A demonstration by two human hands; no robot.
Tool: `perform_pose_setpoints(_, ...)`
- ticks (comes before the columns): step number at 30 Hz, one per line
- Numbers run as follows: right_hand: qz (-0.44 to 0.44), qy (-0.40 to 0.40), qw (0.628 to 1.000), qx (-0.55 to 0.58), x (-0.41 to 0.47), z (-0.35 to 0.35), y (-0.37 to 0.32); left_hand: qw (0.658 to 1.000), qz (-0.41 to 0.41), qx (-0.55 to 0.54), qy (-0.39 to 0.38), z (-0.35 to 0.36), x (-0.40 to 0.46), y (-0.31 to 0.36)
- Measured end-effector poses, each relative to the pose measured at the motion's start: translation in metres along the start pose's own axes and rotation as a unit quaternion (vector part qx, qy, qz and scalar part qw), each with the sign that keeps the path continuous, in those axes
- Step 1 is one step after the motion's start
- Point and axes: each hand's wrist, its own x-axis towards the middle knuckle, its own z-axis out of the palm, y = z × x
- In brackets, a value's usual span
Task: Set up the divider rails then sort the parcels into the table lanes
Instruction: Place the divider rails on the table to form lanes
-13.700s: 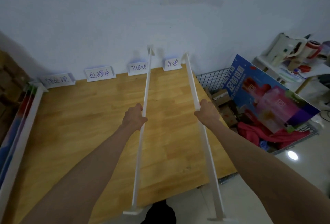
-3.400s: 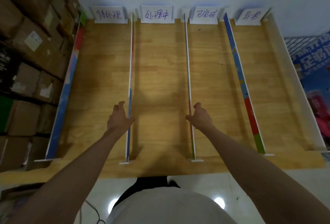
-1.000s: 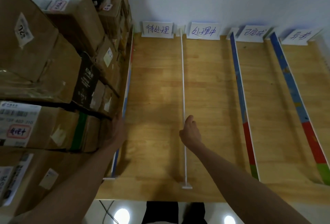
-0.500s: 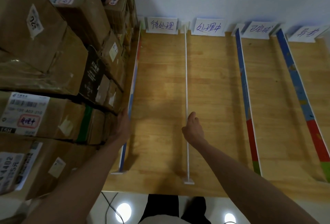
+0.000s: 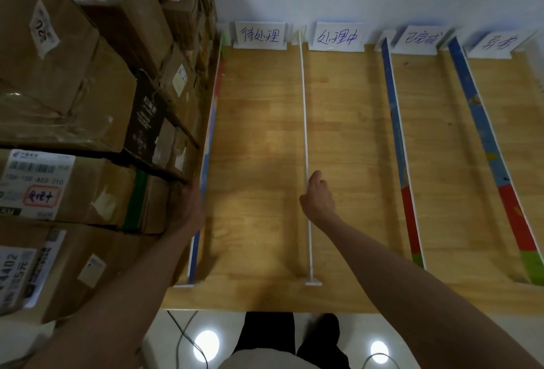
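Note:
Several divider rails stand lengthwise on the wooden table (image 5: 347,133). The leftmost rail (image 5: 210,133) runs along the table's left edge, against a stack of cardboard parcels (image 5: 88,103). My left hand (image 5: 191,203) lies flat against the outer side of this rail, between it and the parcels; its fingertips are partly hidden. A thin white rail (image 5: 303,103) is seen edge-on. My right hand (image 5: 317,195) grips it near the front, thumb pointing along it. Two coloured rails (image 5: 396,121) (image 5: 482,127) stand further right.
Handwritten lane signs (image 5: 260,35) (image 5: 338,37) (image 5: 418,40) (image 5: 497,44) stand along the back against the wall. The parcels tower over the table's left side. A cable (image 5: 182,336) lies on the floor by my feet.
Both hands stay on the same two rails as a second ago. The view has shifted slightly, and the right hand sits a little further forward along the white rail.

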Motion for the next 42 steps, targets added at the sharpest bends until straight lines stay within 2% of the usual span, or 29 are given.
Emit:
perform_pose_setpoints(3,-0.002,0.004,1.0,0.003,0.002,0.002,0.0,0.999,-0.033,-0.025,0.007,0.001,0.001,-0.003)
perform_pose_setpoints(8,-0.009,0.003,1.0,0.007,0.004,0.007,0.004,0.999,-0.041,0.007,-0.007,0.003,0.002,-0.001)
perform_pose_setpoints(12,-0.013,0.003,1.0,0.014,0.004,0.009,0.006,0.999,0.003,0.048,0.003,0.001,0.002,-0.001)
perform_pose_setpoints(17,-0.022,0.014,1.0,0.014,0.002,0.005,0.007,0.999,-0.002,0.036,-0.01,-0.008,-0.005,0.012)
perform_pose_setpoints(21,-0.065,0.037,0.997,-0.034,-0.007,-0.014,0.006,0.999,0.019,0.04,-0.019,-0.029,-0.019,0.038)
perform_pose_setpoints(25,-0.138,0.076,0.982,-0.107,-0.023,-0.052,0.002,0.996,0.06,0.061,0.025,-0.063,-0.041,0.068)
perform_pose_setpoints(31,-0.204,0.114,0.963,-0.136,-0.065,-0.106,0.003,0.988,0.093,0.074,0.101,-0.094,-0.099,0.094)
perform_pose_setpoints(42,-0.293,0.12,0.937,-0.149,-0.167,-0.117,0.012,0.97,0.104,0.108,0.19,-0.117,-0.232,0.084)
